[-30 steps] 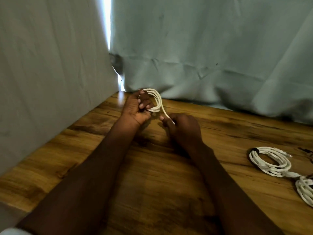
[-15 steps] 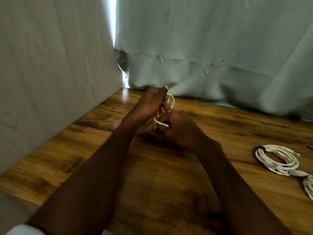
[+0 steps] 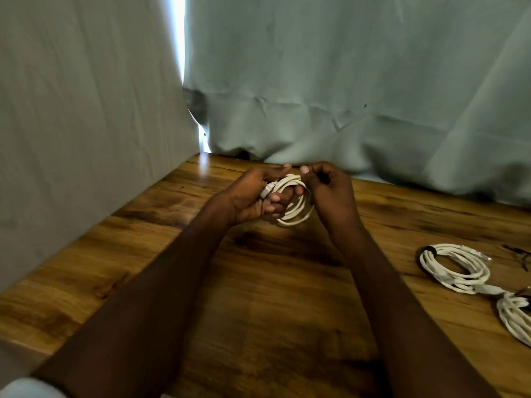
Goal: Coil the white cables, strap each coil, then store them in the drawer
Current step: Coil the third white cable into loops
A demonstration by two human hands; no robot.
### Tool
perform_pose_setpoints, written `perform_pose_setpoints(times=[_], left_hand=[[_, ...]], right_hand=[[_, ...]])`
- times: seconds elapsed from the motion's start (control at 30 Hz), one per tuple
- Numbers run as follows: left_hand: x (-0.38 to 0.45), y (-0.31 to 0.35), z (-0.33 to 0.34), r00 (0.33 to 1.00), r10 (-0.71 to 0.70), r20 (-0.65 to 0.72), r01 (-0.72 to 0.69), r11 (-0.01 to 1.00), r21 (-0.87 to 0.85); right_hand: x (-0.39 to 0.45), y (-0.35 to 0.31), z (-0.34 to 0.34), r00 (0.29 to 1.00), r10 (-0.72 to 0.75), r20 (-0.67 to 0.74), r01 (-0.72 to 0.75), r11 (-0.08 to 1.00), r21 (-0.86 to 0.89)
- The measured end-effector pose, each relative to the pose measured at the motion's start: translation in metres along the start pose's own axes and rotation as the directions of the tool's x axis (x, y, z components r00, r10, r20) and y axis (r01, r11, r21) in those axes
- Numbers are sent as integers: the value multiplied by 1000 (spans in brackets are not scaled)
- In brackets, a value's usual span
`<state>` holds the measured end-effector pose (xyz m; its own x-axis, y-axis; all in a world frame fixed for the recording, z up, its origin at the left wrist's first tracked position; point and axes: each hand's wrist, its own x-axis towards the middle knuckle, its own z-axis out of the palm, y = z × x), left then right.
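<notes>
A coiled white cable (image 3: pixel 298 214) hangs between my hands above the far part of the wooden table (image 3: pixel 258 282). My left hand (image 3: pixel 253 193) grips the coil, with its grey plug end lying in the palm. My right hand (image 3: pixel 330 191) pinches the top of the coil between thumb and fingers. A second white coil (image 3: pixel 454 268) with a dark strap lies on the table at the right. A third white coil (image 3: pixel 517 320) lies partly cut off at the right edge.
Pale cloth sheets (image 3: pixel 316 81) hang behind the table and along its left side. A few thin dark straps (image 3: pixel 520 254) lie near the right edge. No drawer is in view.
The hands came together, then parted slightly. The coil now hangs as a full loop between them, with the loose end gathered in. The camera view has shifted a little.
</notes>
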<state>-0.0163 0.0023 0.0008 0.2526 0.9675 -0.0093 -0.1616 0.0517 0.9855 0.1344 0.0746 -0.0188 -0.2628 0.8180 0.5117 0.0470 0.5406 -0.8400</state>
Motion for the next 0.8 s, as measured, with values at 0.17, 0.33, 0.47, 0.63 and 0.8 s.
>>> perform_pose_setpoints(times=[0.17, 0.33, 0.47, 0.63, 0.8], left_hand=[[6, -7, 4, 991, 57, 121, -34, 982, -185], [5, -2, 21, 969, 119, 216, -63, 967, -248], [8, 0, 27, 974, 89, 209, -41, 973, -227], [8, -1, 24, 979, 108, 172, -77, 981, -176], [15, -6, 23, 972, 180, 150, -150, 970, -192]], right_hand=[[-9, 3, 7, 987, -97, -127, 86, 992, -94], [-10, -11, 14, 958, -6, -288, 73, 972, 222], [-9, -4, 13, 943, 59, -328, 46, 952, 304], [-13, -8, 11, 937, 39, -347, 63, 958, 278], [-8, -14, 7, 926, 319, -204, -182, 848, 498]])
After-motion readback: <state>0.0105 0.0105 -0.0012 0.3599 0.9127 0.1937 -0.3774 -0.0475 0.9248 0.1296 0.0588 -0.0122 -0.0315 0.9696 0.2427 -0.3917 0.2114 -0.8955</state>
